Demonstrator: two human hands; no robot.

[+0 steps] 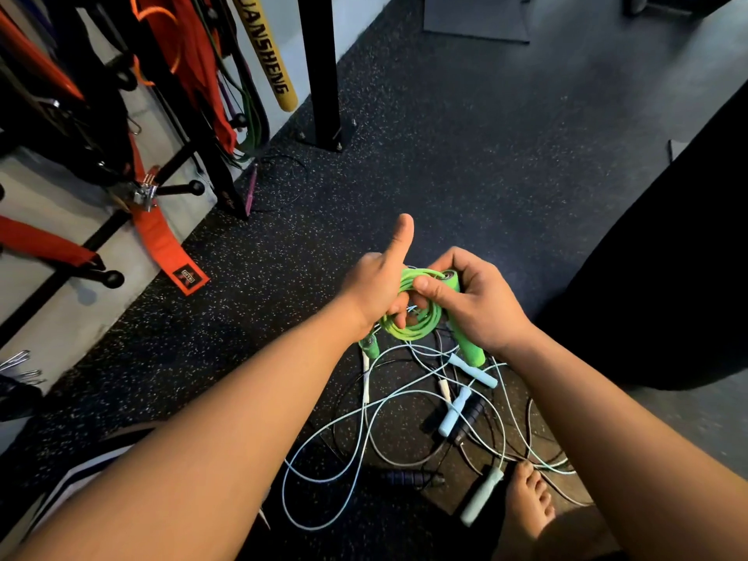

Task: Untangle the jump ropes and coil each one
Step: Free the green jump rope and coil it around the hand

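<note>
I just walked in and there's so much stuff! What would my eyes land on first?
The bright green jump rope in the middle jumps out first, coiled between the left hand and right hand. Just below it, pale blue ropes lie tangled on the dark speckled floor. At the far left hang orange straps.

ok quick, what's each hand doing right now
Left hand: holds the green jump rope coil, fingers curled through it, thumb sticking up.
Right hand: grips the rope's green handle, thumb pinching the coil.
</note>
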